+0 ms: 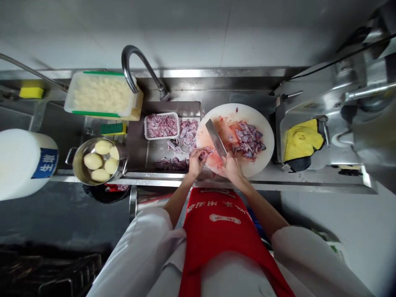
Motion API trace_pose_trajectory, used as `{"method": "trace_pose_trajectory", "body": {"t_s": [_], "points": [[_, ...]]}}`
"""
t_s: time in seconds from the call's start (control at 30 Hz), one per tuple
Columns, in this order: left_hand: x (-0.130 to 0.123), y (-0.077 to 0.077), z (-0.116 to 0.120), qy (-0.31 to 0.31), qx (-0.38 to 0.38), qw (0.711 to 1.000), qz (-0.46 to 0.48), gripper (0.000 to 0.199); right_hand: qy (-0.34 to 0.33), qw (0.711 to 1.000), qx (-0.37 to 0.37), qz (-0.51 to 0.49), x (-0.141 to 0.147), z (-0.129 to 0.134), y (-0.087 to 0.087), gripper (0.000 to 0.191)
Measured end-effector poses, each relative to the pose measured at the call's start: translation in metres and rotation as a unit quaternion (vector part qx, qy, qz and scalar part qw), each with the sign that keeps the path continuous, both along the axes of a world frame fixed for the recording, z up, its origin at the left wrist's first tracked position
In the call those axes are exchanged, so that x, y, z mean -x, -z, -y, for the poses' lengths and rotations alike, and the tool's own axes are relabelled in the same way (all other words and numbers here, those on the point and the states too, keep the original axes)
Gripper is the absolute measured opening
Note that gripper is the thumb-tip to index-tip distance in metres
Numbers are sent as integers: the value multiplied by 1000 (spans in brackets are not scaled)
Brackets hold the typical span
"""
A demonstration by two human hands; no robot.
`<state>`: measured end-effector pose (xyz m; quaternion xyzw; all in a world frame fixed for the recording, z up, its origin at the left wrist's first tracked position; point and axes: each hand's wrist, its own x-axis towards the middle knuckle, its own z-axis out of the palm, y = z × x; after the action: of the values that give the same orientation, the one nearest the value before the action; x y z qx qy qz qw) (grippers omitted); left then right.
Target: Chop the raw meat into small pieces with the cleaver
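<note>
My right hand (pixel 232 166) is closed round the handle of a cleaver (pixel 215 137), its broad blade slanting up and left over a round white cutting board (pixel 208 117). My left hand (pixel 195 163) pinches a small piece of raw meat (pixel 203 154) at the board's lower left edge, left of the blade. Pinkish-red liquid wets the board. A heap of raw, dark-and-pink meat pieces (pixel 249 140) lies on its right half. Left of the board, more raw pieces (pixel 188 133) lie in the sink around a white plastic basket (pixel 178 123) filled with chopped meat (pixel 161 125).
A curved faucet (pixel 140 55) rises behind the sink. To the left are a tub of pale pieces (pixel 99 94), a sponge (pixel 111 128), a steel pot (pixel 75 159) of peeled potatoes and a white bucket (pixel 18 165). A yellow cloth (pixel 301 140) lies at right.
</note>
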<state>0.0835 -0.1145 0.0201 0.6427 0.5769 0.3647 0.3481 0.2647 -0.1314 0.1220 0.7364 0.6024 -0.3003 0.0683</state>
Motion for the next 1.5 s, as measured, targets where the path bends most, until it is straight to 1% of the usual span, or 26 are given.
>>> {"method": "trace_pose_trajectory", "body": {"t_s": [0.1,0.2,0.27,0.33,0.4,0.47,0.57,0.63,0.7,0.77,0.87,0.93,1.03,1.1,1.17,1.2,1.27,1.33,1.37,1.43,1.5], "points": [[1,1,1,2,2,1000,-12,24,-32,999,-8,-2,20,-11,0,38],[4,8,3,-15,1,1000,3,36,-57,998,-3,-1,28,-18,8,39],[4,15,8,-44,-6,999,12,39,-58,998,-1,4,27,-19,15,39],[3,23,13,-67,-22,997,18,34,-52,999,1,8,20,-18,20,38],[1,29,19,-74,-39,996,25,29,-46,999,6,16,12,-15,21,36],[0,32,22,-56,-42,997,21,29,-39,999,11,26,4,-12,18,34],[0,30,22,-6,-32,999,-9,32,-40,999,22,30,-2,-12,9,29],[1,28,20,12,-26,999,-19,33,-45,998,14,31,0,-15,2,29],[2,26,19,18,-25,999,-20,34,-39,999,-13,36,8,-19,-3,33],[2,27,18,20,-31,999,-21,34,-28,999,-23,38,19,-23,-2,37],[2,28,18,27,-46,998,-28,35,-28,999,4,27,26,-25,9,36],[3,28,17,31,-53,997,-37,36,-35,999,22,25,16,-21,20,33],[5,29,13,45,-61,996,-46,36,-50,997,29,43,-16,-12,28,31],[7,30,10,62,-68,995,-45,36,-62,996,22,62,-34,-9,25,30],[9,30,7,75,-75,993,-43,35,-70,995,11,73,-37,-11,16,29],[9,30,7,78,-76,993,-43,35,-67,995,-1,76,-33,-14,11,29],[9,29,7,78,-70,994,-44,36,-53,995,-32,73,-13,-22,2,34],[9,28,8,76,-60,994,-43,36,-40,996,-52,56,12,-31,-1,38],[8,27,9,75,-57,995,-42,36,-38,997,-49,46,23,-35,1,38],[7,26,9,78,-54,995,-38,36,-36,998,-29,31,38,-41,11,34],[6,25,9,79,-55,995,-33,34,-38,999,-10,18,38,-46,24,30]]}}
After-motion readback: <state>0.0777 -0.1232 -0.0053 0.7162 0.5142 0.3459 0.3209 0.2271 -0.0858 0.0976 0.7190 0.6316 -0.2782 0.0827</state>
